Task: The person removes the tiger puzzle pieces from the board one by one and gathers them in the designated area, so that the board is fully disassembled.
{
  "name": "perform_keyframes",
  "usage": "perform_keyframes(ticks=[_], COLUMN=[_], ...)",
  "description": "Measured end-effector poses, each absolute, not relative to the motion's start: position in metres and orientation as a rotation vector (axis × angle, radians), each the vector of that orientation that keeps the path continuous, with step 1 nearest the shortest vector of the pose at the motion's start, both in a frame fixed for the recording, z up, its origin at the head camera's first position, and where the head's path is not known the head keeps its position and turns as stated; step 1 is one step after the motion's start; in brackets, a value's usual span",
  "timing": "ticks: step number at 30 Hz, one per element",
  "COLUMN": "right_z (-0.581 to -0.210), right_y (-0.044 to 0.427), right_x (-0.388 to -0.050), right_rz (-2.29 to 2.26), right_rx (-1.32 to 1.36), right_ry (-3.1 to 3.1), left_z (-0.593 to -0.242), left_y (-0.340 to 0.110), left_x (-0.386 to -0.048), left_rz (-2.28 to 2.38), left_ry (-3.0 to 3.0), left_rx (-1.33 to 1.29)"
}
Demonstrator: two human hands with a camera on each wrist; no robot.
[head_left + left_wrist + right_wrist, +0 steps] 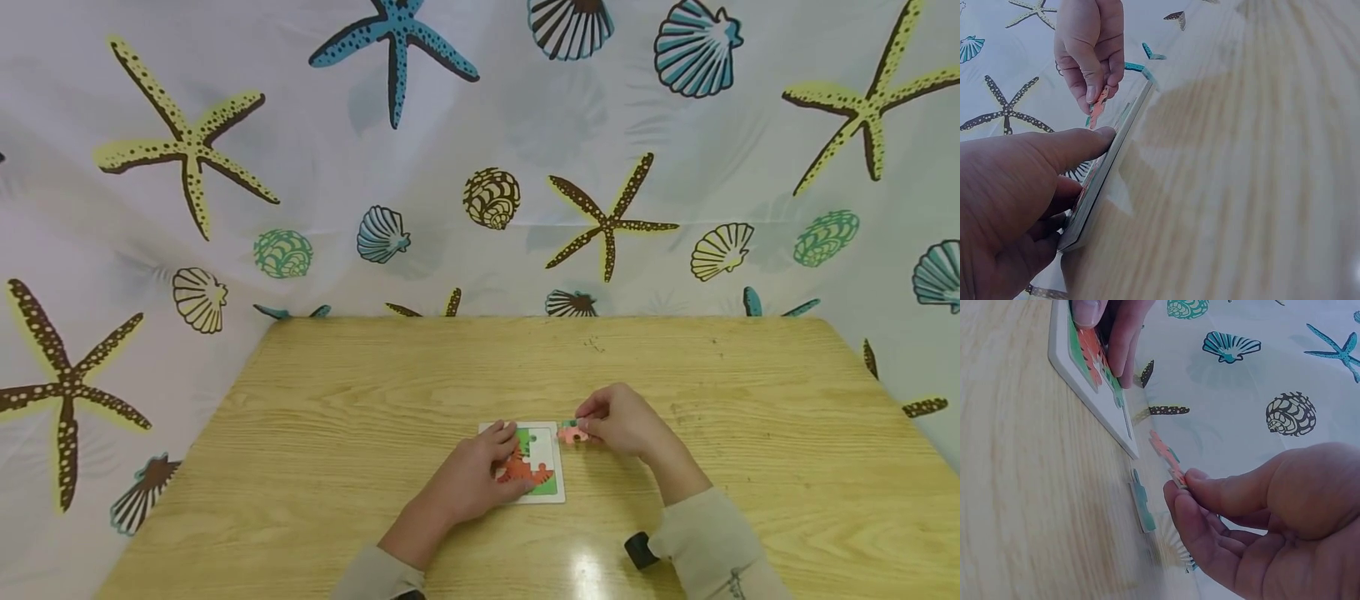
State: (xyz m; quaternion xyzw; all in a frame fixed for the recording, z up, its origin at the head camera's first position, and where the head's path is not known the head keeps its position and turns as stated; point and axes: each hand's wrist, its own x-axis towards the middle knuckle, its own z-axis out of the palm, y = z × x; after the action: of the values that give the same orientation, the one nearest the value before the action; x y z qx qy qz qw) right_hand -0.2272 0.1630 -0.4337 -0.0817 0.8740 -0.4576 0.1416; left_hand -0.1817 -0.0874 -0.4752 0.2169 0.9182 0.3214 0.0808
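Note:
A small square jigsaw board [543,446] with a white rim lies on the table, partly filled with green and orange pieces. My left hand [472,471] rests on its left side, thumb along the near part and fingers toward the far edge, covering some of the picture. Just right of the board, my right hand [618,423] pinches an orange-pink puzzle piece [1163,449] between thumb and index finger, tilted above the table. In the right wrist view, a green puzzle piece [1141,501] lies flat on the table below it.
The wooden table [360,392] reaches back to a hanging cloth [450,150] printed with starfish and shells. Cloth also flanks the table on both sides. A black strap end [641,550] sticks out beside the right sleeve.

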Motion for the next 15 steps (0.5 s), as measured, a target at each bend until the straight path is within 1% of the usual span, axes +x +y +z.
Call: perform_keyframes(ticks=[15], right_z=[-0.43], right_y=[0.169], right_x=[-0.227], right_rz=[-1.296], right_rx=[-0.145], right_ry=[2.572], left_z=[-0.4738], left_y=[-0.0887], left_x=[-0.1806], left_rz=[1.021], left_ry=[2.717], left_rx=[0.65])
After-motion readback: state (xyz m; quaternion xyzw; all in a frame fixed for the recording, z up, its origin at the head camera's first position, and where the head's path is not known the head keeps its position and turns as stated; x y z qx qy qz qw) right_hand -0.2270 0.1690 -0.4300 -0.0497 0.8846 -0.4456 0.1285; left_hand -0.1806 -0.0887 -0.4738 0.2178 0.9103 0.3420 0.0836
